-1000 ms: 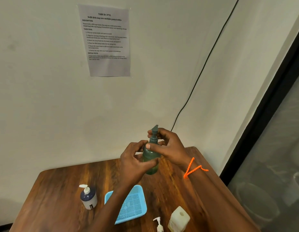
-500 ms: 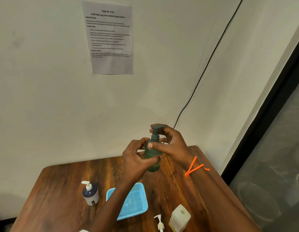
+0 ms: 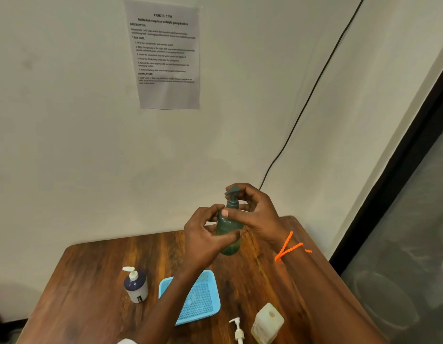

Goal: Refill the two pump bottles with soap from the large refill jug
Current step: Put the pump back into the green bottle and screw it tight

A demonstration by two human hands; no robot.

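Gripping the translucent green pump bottle (image 3: pixel 230 234), left hand (image 3: pixel 205 242) holds its body, right hand (image 3: pixel 256 214) its pump.

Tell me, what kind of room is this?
Probably a staged recording room, not a home: a printed task sheet taped to the bare wall above a small wooden table holding only soap things.

A translucent green pump bottle (image 3: pixel 230 234) above a brown wood-grain table (image 3: pixel 96 274); blue mesh basket (image 3: pixel 199 297), orange wristband (image 3: pixel 287 247).
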